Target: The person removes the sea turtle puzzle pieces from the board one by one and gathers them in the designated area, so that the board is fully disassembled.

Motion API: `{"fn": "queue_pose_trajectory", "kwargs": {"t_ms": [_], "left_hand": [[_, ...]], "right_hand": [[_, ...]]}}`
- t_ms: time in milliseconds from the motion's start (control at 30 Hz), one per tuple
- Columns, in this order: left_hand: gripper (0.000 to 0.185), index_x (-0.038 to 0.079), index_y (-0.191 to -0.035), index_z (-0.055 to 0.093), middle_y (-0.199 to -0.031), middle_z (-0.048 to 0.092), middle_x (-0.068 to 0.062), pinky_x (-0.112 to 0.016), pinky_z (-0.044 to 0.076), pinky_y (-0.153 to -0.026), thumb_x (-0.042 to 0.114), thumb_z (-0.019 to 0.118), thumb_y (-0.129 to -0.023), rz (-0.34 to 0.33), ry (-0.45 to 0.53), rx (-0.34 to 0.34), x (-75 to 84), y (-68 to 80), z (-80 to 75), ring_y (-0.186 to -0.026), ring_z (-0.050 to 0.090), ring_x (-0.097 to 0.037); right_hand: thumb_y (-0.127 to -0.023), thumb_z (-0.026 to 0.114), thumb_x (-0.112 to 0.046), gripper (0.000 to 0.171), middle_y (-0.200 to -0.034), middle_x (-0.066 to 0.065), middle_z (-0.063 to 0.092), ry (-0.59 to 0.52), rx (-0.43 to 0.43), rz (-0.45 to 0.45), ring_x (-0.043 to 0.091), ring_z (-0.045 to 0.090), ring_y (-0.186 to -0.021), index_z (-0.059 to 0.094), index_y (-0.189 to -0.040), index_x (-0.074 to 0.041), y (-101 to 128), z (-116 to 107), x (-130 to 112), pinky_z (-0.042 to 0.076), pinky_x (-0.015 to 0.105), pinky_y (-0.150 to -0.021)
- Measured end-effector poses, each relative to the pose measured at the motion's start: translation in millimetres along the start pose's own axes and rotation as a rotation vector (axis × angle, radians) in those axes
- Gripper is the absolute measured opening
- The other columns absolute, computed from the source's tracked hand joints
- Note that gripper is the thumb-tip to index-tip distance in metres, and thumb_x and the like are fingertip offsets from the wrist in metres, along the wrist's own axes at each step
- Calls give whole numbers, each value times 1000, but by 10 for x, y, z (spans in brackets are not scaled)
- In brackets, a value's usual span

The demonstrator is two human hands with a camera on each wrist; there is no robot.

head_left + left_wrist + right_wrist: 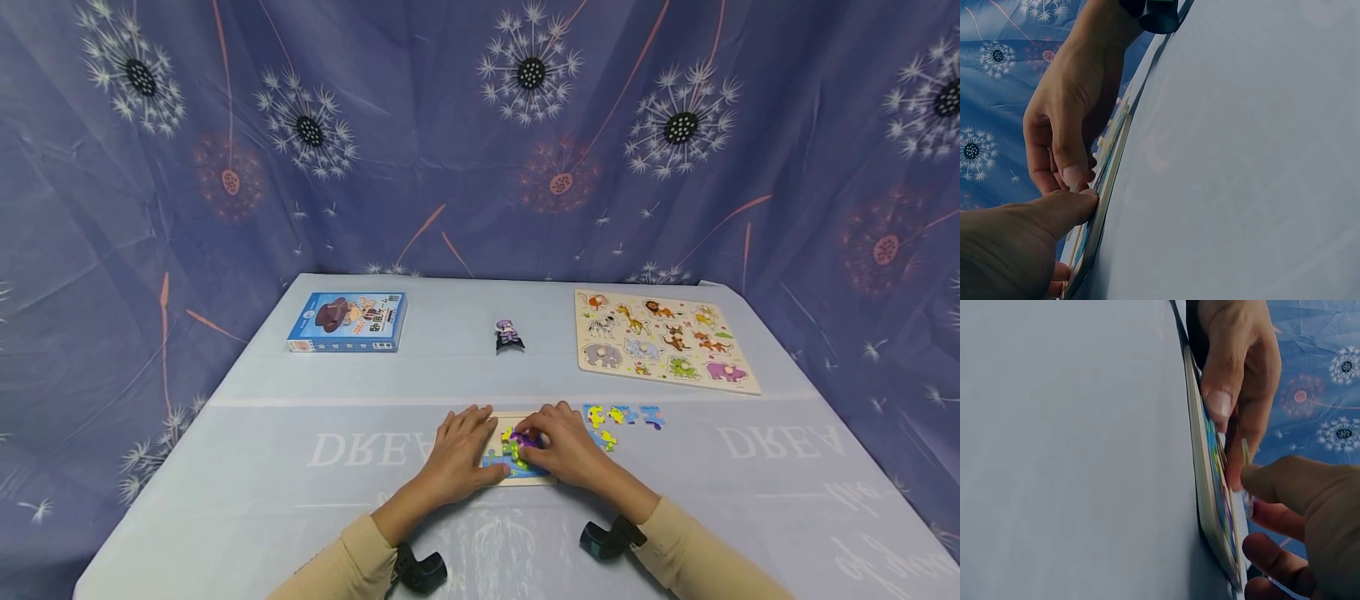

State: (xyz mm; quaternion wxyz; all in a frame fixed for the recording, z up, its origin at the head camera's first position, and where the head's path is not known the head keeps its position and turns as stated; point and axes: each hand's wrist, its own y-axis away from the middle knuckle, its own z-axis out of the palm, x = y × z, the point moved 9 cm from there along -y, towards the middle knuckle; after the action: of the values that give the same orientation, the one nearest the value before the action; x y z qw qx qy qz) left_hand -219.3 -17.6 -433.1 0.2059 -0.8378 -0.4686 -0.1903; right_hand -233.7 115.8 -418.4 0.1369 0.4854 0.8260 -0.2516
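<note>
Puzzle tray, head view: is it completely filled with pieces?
No: bare wood shows in the upper left of the puzzle tray, and loose pieces lie on the table to its right.

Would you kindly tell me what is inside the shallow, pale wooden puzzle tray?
Flat blue, green and yellow jigsaw pieces sit in the tray; the left hand and right hand cover parts of it, hiding anything beneath.

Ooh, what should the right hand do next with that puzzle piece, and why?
I'd probably lower the puzzle piece onto the board's bare part: the right hand pinches it just above the board, bare wood shows along the top, and the left hand rests at the left side.
</note>
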Motion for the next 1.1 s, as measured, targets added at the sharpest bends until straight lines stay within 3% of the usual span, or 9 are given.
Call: {"fn": "queue_pose_trajectory", "kwargs": {"t_ms": [233,700,1100], "left_hand": [[72,2,-136,48,-147,42,-13,-59,18,-112,43,67,-80,-7,3,0,11,4,3,-140,30,-36],[71,1,-134,49,-145,42,-15,-59,18,-111,40,68,-79,3,14,20,-1,1,2,-139,31,-37],[73,2,-136,48,-147,41,-13,-58,17,-112,42,68,-79,-10,14,6,-1,6,7,-140,30,-35]], "right_hand": [[-73,78,-24,26,-84,-8,58,-44,3,34,7,38,-80,70,-98,-25,84,-159,115,30,27,-73],[-74,78,-18,28,-85,-5,58,54,67,85,12,40,-83,70,-100,-22,441,-659,607,30,28,-72],[-70,79,-12,30,-84,-5,57,152,95,114,12,39,-83,70,-98,-18,692,-885,960,25,31,-72]]}}
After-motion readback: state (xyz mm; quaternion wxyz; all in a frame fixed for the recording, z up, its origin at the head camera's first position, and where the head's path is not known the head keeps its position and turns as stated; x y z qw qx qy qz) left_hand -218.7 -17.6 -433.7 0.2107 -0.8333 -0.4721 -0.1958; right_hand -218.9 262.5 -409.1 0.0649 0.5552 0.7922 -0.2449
